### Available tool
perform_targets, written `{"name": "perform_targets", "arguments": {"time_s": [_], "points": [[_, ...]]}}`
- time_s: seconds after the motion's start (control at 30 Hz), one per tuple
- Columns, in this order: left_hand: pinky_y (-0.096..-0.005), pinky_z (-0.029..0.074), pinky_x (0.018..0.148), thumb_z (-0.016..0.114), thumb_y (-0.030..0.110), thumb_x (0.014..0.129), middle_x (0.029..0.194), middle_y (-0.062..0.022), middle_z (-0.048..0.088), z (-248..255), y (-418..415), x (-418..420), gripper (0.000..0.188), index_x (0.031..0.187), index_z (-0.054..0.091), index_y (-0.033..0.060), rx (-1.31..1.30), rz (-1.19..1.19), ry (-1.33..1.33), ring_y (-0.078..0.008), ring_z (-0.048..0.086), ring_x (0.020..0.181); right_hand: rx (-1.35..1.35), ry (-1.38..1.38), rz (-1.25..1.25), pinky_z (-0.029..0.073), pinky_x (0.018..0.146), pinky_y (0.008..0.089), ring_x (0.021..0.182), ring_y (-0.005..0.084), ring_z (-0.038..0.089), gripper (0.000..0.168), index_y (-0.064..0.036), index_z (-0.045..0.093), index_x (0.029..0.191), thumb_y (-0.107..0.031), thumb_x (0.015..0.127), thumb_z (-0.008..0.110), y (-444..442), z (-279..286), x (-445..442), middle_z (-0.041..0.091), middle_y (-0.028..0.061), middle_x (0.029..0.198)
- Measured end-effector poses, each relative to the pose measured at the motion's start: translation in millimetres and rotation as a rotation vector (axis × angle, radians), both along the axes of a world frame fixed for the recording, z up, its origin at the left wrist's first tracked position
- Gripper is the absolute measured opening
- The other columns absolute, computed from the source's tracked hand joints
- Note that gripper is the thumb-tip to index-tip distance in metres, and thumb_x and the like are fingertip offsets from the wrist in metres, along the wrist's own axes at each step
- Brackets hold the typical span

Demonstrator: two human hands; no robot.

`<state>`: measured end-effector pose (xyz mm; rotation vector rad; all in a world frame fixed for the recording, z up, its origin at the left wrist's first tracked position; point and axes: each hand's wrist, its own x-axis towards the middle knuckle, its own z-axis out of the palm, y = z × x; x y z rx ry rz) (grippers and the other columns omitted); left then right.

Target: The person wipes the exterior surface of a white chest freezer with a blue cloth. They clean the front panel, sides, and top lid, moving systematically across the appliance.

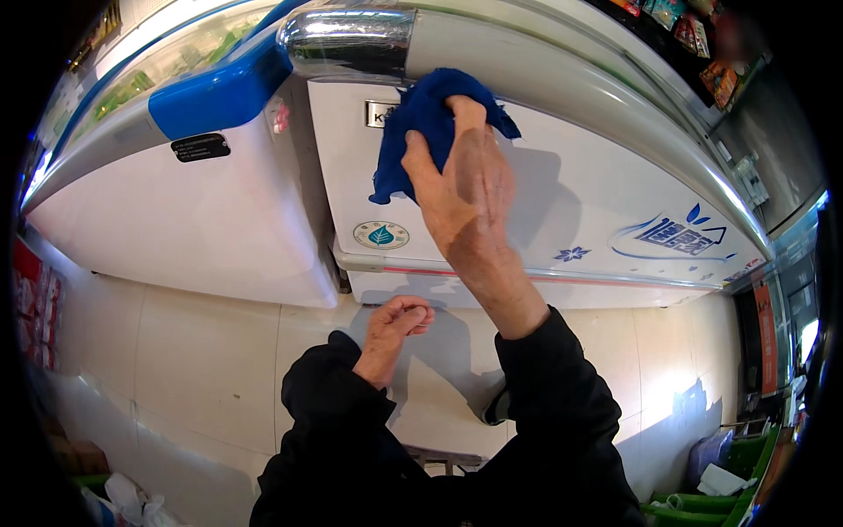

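My right hand (471,191) grips a dark blue cloth (428,122) and presses it against the upper front panel of a white chest freezer (533,197). The cloth partly covers a small metal badge (377,114) near the panel's upper left. Below the cloth is a round leaf sticker (381,235). Over the tiled floor, in front of the freezer's base, my left hand (394,336) hangs with its fingers curled, apart from the cloth and the freezer; nothing shows in it.
A second white chest freezer (184,211) with a blue corner (220,95) stands close by on the left. Packaged goods (691,33) lie at the upper right. Green crates (698,507) stand at the lower right, white plastic bags (135,500) at the lower left.
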<state>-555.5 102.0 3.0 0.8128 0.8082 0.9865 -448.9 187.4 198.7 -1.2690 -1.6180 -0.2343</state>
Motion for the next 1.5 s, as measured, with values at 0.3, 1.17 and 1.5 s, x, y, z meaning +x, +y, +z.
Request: {"name": "perform_targets", "arguments": {"time_s": [0.3,1.17,1.5], "points": [[-0.0323,0.052,0.092,0.056,0.017,0.103,0.118,-0.0069,0.067,-10.6,10.3,-13.5,0.026,0.126,0.061,0.0048,0.053,0.335,-0.134,-0.0169,0.065,0.103,-0.020,-0.355,0.125,0.057,0.066,0.0441,0.083,0.0343,0.067,0.029,-0.013,0.060,0.115,-0.019,0.088,0.070,4.6,-4.2,-54.9,0.061,0.0118,0.093],[-0.0387,0.045,0.100,0.067,0.017,0.096,0.125,-0.0192,0.052,107.2,104.5,-15.7,0.040,0.127,0.054,-0.0049,0.904,1.112,0.838,-0.0344,0.054,0.115,-0.889,0.846,0.103,0.057,0.068,0.0300,0.085,0.0196,0.070,0.039,0.008,0.055,0.129,-0.012,0.095,0.056,-153.8,-178.8,256.5,0.071,0.0152,0.100],[-0.0376,0.048,0.095,0.073,0.008,0.089,0.126,-0.0197,0.051,95.2,89.7,94.9,0.035,0.122,0.062,0.0023,1.136,1.002,0.955,-0.0365,0.057,0.110,-0.957,0.812,0.175,0.055,0.069,0.0293,0.084,0.0177,0.070,0.034,0.002,0.058,0.128,-0.014,0.097,0.060,-182.2,-168.1,278.3,0.071,0.0116,0.100]]}}
